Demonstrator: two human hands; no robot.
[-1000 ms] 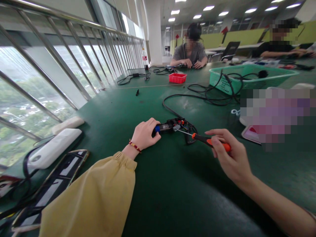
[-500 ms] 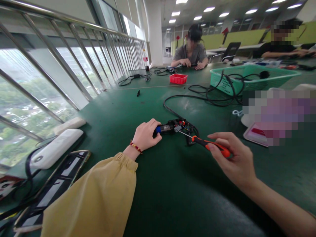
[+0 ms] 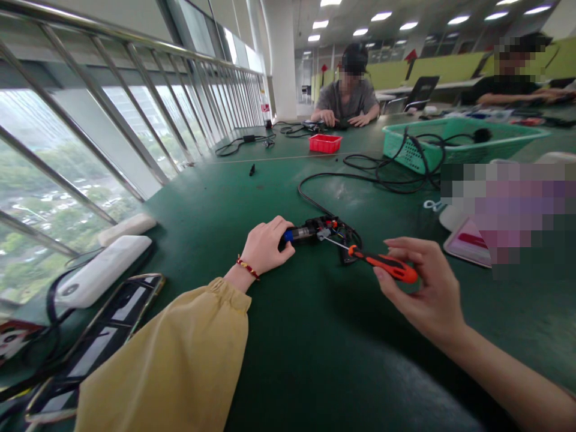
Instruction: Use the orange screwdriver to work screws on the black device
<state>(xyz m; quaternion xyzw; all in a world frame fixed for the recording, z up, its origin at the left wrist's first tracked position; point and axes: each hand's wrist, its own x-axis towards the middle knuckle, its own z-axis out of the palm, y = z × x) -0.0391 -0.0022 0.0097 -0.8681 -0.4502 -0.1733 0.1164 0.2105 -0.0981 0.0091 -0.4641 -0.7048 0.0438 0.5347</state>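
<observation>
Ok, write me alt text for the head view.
A left hand holds a blue-ended device with exposed parts on a green table; the right hand is at the handle of an orange-and-black screwdriver, its blade reaching those parts. Beyond are a red tray and a green basket.

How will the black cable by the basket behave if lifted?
Likely floppy, slightly springy: the cable lies in loose, rounded bends. It may snag on the basket it drapes over. A hard pull might shift the device it seems to reach, though the left hand holds that.
</observation>
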